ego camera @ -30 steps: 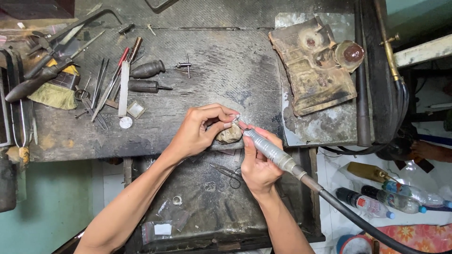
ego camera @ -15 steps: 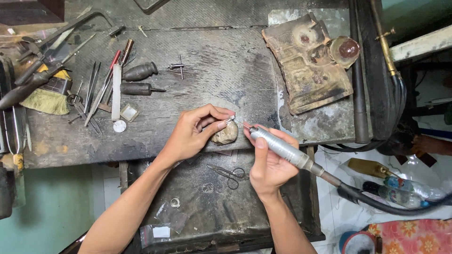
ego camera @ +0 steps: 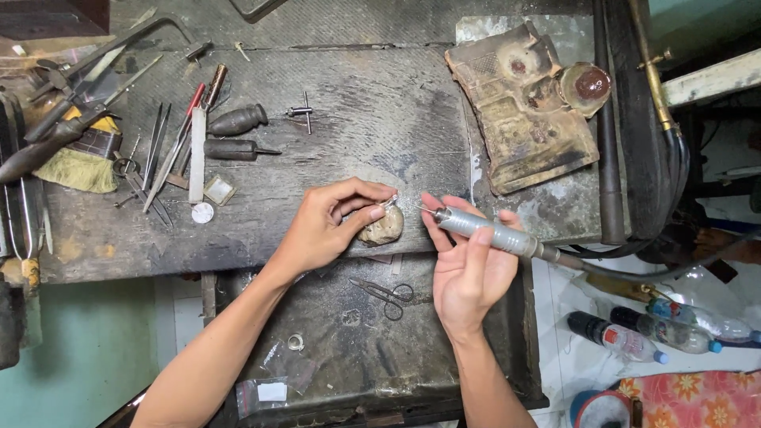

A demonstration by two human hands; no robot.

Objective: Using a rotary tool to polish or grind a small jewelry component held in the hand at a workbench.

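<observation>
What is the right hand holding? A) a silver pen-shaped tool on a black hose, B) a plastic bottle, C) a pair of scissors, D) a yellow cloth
A: the right hand grips a grey rotary handpiece with a black hose trailing off to the right, while the small scissors lie untouched in the tray below.

A worn dark workbench (ego camera: 357, 103) carries files (ego camera: 170, 150), wooden-handled gravers (ego camera: 238, 120) and a rusty block (ego camera: 523, 107).
</observation>
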